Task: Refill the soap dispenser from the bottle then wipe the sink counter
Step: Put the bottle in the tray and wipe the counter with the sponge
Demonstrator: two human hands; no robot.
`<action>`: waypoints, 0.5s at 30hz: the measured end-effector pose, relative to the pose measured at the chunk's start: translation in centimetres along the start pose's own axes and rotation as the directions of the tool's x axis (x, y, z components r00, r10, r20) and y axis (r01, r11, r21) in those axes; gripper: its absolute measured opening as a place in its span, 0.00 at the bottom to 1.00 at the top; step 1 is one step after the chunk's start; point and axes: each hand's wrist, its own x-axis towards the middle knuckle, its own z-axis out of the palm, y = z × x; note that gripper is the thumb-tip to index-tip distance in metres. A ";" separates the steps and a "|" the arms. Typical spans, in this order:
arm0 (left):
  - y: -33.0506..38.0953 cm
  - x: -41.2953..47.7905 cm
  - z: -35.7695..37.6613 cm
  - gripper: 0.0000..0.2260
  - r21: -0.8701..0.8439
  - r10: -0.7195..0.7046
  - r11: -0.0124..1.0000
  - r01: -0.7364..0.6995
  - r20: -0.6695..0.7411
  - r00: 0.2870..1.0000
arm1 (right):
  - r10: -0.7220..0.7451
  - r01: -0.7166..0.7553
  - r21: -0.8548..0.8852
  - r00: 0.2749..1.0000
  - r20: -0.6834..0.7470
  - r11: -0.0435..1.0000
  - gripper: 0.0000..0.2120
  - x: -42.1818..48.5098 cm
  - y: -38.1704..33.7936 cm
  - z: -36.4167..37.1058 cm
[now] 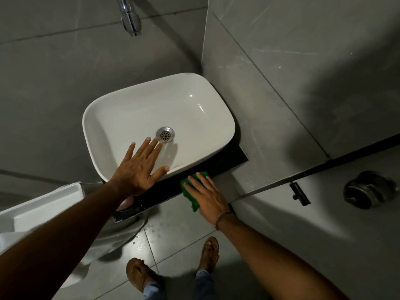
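A white basin (134,109) sits on a narrow black counter (225,156). My left hand (138,169) rests flat on the basin's front rim, fingers spread and reaching toward the metal drain (165,134). My right hand (207,198) presses a green cloth (189,192) flat on the counter's front edge, just right of the left hand. No soap dispenser or bottle is in view.
A chrome tap (131,17) hangs from the grey tiled wall above the basin. A white toilet cistern (41,204) stands at the lower left. A metal fitting (368,189) is on the right wall. My sandalled feet (173,265) stand on a wet tiled floor.
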 end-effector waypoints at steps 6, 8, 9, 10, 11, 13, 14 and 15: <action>1.2 -0.2 -0.4 0.52 0.013 -0.055 0.998 0.055 0.002 0.998 | 0.366 -0.366 0.026 0.931 0.017 0.930 0.37 3.3 6.3 -3.1; 1.6 -0.3 -0.5 0.52 0.002 -0.085 0.996 0.085 0.017 0.996 | 0.295 -0.296 0.046 0.955 0.034 0.954 0.36 2.7 5.8 -2.7; 1.7 -0.2 -0.6 0.53 -0.006 -0.101 0.995 0.101 0.021 0.995 | 0.222 -0.224 0.047 0.974 0.040 0.973 0.36 1.8 5.9 -2.5; 1.8 -0.2 -0.6 0.52 -0.014 -0.115 0.993 0.115 0.027 0.993 | 0.155 -0.157 0.047 0.987 0.042 0.986 0.36 0.9 6.4 -2.4; 1.9 -0.2 -0.6 0.51 -0.020 -0.125 0.992 0.126 0.032 0.992 | 0.114 -0.116 0.035 0.992 0.052 0.993 0.37 0.2 7.4 -2.6; 2.0 -0.2 -0.5 0.45 -0.019 -0.143 0.989 0.144 0.029 0.989 | 0.175 -0.175 -0.016 0.983 0.052 0.985 0.38 0.2 9.9 -3.5; 2.0 -0.2 -0.4 0.44 -0.018 -0.149 0.989 0.149 0.024 0.989 | 0.257 -0.256 -0.029 0.966 0.035 0.966 0.39 0.8 11.0 -4.1; 2.0 -0.3 -0.4 0.44 -0.016 -0.154 0.988 0.154 0.021 0.988 | 0.334 -0.333 -0.024 0.942 0.020 0.943 0.38 1.5 11.7 -4.5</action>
